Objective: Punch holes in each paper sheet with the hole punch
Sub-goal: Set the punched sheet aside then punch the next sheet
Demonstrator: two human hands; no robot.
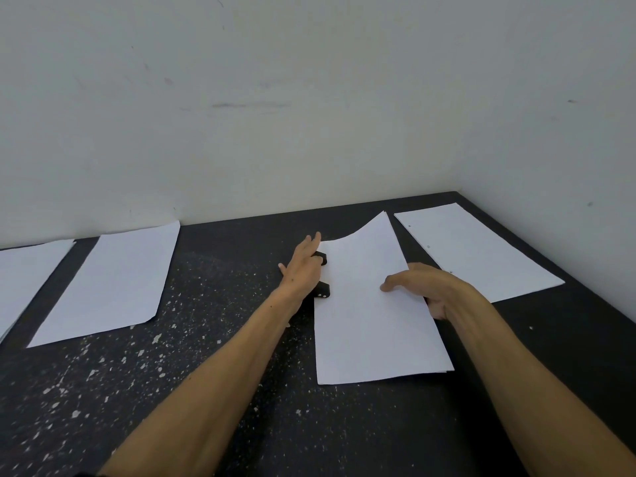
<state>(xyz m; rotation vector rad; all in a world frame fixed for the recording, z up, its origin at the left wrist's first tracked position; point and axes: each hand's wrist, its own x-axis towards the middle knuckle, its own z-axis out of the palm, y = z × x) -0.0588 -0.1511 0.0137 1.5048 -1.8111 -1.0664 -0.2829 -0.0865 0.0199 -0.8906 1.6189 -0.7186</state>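
Note:
A black hole punch (322, 290) sits on the dark table, with the left edge of a white paper sheet (364, 325) slid into it. My left hand (303, 266) lies flat on top of the punch, fingers straight and pointing away, hiding most of it. My right hand (430, 287) holds the sheet's right edge, thumb on top and fingers curled under; the far right corner of the sheet lifts off the table. Another sheet (478, 249) at the far right shows punched holes along its left edge.
Two more white sheets lie on the left, one (113, 284) whole in view and one (24, 273) cut off by the frame edge. The dark speckled table (213, 373) meets white walls behind and on the right. Paper flecks litter the surface.

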